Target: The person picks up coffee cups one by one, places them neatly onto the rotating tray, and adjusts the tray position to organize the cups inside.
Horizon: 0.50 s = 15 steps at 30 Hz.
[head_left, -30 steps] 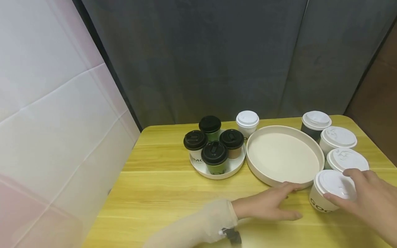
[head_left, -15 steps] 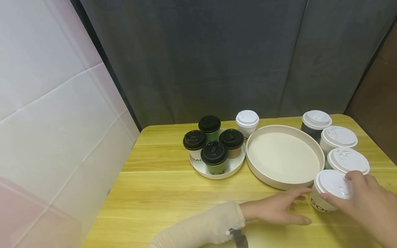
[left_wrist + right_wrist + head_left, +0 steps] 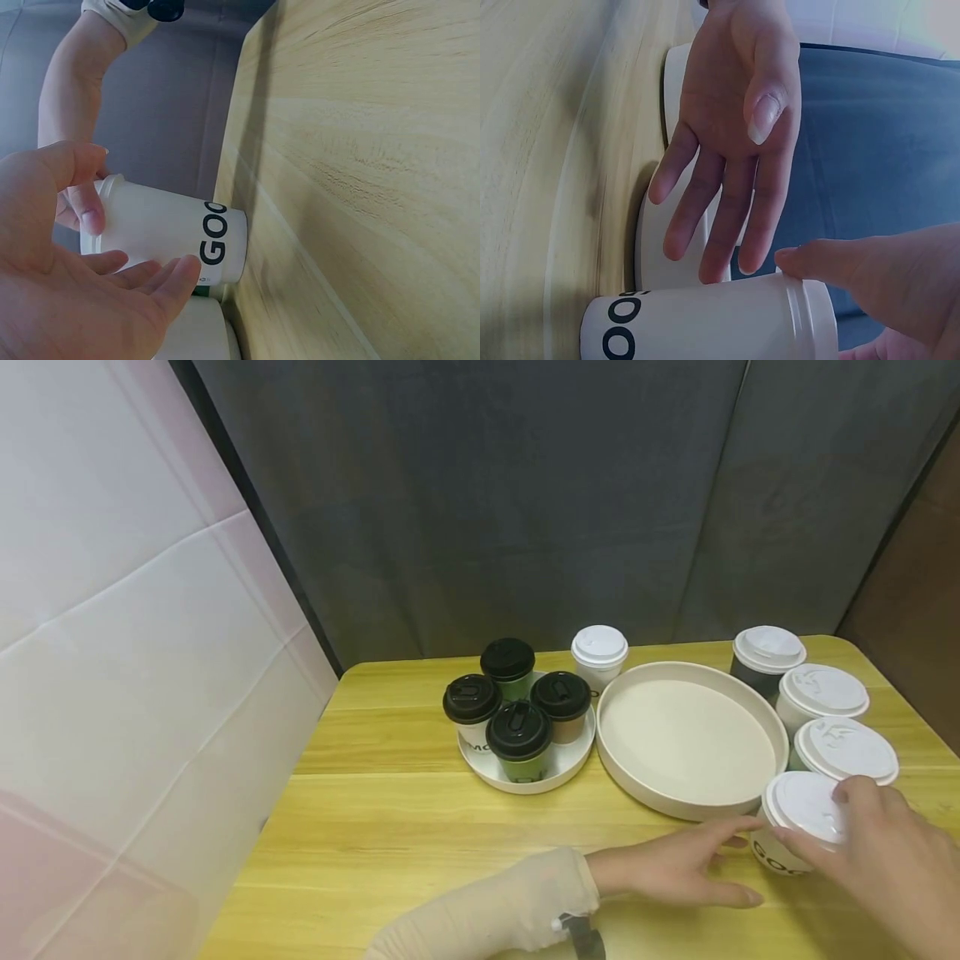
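Note:
A white paper cup (image 3: 776, 852) with a white lid and dark lettering stands upright at the front right of the table. My right hand (image 3: 892, 852) grips it at the lid from the right, thumb on the near side, as the right wrist view also shows on the cup (image 3: 720, 322). To its left is my left hand (image 3: 678, 864), palm toward the cup and fingers extended. Those fingertips are right at the cup wall (image 3: 157, 225) in the left wrist view. A round cream tray (image 3: 690, 735) lies behind the left hand.
Beyond the gripped cup, white-lidded cups (image 3: 846, 748) line the tray's right side. Another white-lidded cup (image 3: 598, 652) stands behind, at the tray's left. Several black-lidded cups (image 3: 519, 735) sit on a small white plate (image 3: 540, 787). A dark curtain (image 3: 525, 510) hangs behind the table.
My left hand has moved right, from the tray's front edge to the side of the white cup. The right hand keeps to the lid, nearly still, and the cup stays in place.

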Available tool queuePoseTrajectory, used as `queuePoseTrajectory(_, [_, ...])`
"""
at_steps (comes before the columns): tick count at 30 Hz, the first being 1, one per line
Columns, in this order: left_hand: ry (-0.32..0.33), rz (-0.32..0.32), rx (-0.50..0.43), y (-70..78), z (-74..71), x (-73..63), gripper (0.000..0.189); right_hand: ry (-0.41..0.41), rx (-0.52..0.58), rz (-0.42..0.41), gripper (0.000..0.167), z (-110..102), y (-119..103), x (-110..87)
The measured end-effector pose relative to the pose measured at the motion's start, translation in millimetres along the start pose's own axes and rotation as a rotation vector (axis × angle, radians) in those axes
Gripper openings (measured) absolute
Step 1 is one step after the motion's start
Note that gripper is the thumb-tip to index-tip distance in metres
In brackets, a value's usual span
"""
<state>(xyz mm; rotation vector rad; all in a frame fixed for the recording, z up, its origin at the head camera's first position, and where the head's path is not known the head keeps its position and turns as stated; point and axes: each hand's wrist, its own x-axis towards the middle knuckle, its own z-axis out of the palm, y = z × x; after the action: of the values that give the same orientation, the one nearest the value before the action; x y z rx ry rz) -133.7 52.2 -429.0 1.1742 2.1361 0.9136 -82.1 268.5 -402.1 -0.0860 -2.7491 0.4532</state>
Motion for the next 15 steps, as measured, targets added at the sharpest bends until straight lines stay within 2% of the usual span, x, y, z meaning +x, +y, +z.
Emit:
queuePoseTrajectory(6, [-0.001, -0.018, -0.013, 0.1, -0.2, -0.2, 0.081, 0.014, 0.002, 0.012, 0.078, 1.5, 0.7, -0.6])
queuePoseTrajectory(10, [0.005, -0.023, -0.070, 0.9, -2.1, -2.4, 0.080, 0.025, 0.010, 0.014, 0.077, -2.1, -3.0, -2.0])
queuePoseTrajectory(15, [0.016, 0.015, -0.110, 4.2, -5.3, -6.0, 0.083, 0.051, 0.030, 0.000, 0.078, -6.9, -7.4, -3.1])
